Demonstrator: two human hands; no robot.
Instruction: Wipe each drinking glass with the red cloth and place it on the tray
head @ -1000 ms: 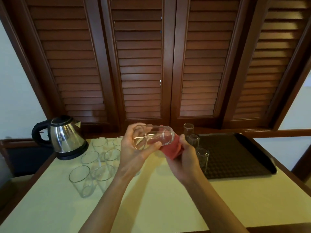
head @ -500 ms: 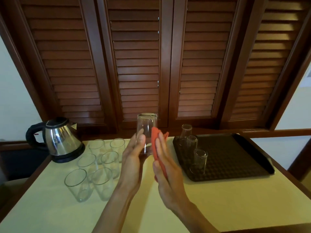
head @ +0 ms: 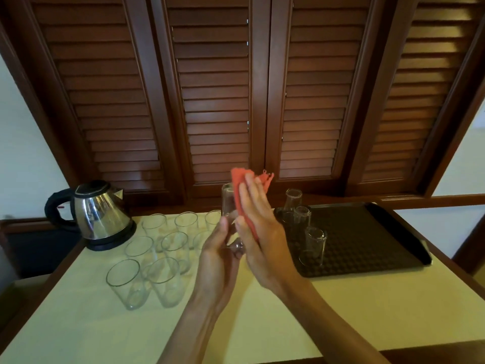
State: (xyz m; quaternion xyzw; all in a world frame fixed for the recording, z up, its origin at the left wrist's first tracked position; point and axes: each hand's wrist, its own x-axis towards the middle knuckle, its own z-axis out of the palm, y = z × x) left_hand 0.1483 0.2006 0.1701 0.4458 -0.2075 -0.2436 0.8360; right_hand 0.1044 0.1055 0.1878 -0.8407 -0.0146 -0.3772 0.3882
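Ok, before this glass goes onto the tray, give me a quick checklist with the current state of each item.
1. Left hand holds the glass near its lower end: ok.
2. Right hand presses the red cloth flat against the glass: ok.
3. Glass wiped all round: cannot tell.
4. Free room on the tray beside its three upturned glasses: ok.
5. Path clear of the unwiped glasses on the left: ok.

Dark wooden louvred shutters (head: 215,101) fill the wall beyond the hands, pale walls (head: 23,143) flanking them, above a cream-topped table (head: 341,324).
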